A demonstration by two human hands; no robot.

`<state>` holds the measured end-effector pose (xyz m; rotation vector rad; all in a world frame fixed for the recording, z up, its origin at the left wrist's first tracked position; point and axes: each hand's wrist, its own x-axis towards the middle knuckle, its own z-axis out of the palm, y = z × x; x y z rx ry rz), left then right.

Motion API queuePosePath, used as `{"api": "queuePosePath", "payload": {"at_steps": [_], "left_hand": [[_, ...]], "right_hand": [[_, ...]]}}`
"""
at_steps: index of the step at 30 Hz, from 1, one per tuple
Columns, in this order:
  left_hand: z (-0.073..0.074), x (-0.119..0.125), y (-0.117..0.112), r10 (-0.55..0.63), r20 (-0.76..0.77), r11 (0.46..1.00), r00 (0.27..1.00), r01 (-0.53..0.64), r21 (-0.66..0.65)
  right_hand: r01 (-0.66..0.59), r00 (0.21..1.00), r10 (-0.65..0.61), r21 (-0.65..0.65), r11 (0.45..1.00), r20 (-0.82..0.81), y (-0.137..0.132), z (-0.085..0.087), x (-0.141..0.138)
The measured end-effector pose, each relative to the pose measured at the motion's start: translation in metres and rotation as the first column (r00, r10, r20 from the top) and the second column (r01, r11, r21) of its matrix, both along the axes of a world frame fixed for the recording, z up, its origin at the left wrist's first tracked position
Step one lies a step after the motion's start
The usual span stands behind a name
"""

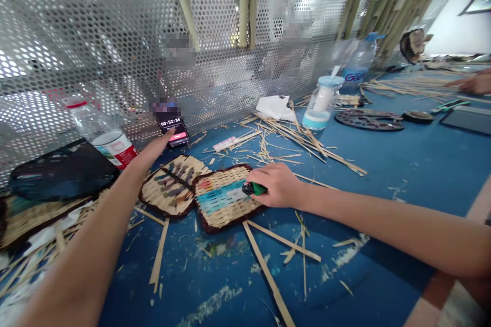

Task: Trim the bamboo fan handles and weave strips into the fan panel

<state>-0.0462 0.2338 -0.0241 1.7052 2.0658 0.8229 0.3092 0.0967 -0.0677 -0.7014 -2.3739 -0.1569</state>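
My left hand (158, 144) reaches to an upright phone (177, 123), a finger stretched onto its screen, which reads 00:52:34. Its other fingers are hard to make out. In my right hand (278, 184) is a small green-and-black tool (253, 189), mostly covered by my fingers; its exact kind is unclear. That hand rests over the right part of a woven bamboo fan (218, 212) with dark edging, painted with blue bands and an orange-red spot. Against its left side lies a second woven fan (174, 184) with a dark leaf-like painting. Bamboo handles (268, 276) stretch toward me.
Bamboo strips (299, 133) and scraps litter the blue table (368, 286). A perforated metal screen (126, 51) borders the back. Nearby are a clear bottle (80, 115), lidded jar (322, 104), paint palette (368, 119) and black bag (57, 168). Another person's hand (473, 83) shows far right.
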Motion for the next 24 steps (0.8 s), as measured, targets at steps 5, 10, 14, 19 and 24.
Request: {"api": "queuePosePath", "payload": {"at_steps": [5,10,14,19,24], "left_hand": [[0.018,0.017,-0.038,-0.038,-0.226,0.987,0.973,0.071,0.141],[0.002,0.078,-0.094,-0.425,-0.463,0.870,0.778,0.492,0.030],[-0.016,0.117,-0.116,-0.616,-0.490,0.734,0.617,0.676,-0.071],[-0.011,0.126,-0.128,-0.611,-0.491,0.745,0.621,0.660,-0.094],[-0.005,0.134,-0.158,-0.613,-0.497,0.759,0.614,0.633,-0.154]], "right_hand": [[0.009,1.000,-0.009,-0.023,1.000,-0.006,0.001,0.000,0.000],[0.010,1.000,-0.010,-0.015,1.000,-0.018,0.002,-0.002,0.002],[0.009,0.999,-0.010,-0.013,1.000,-0.050,0.003,-0.003,0.003],[-0.032,0.997,0.030,-0.027,0.999,-0.066,0.004,-0.002,0.004],[0.009,0.992,-0.016,-0.051,0.999,-0.123,0.005,0.001,0.006]]}}
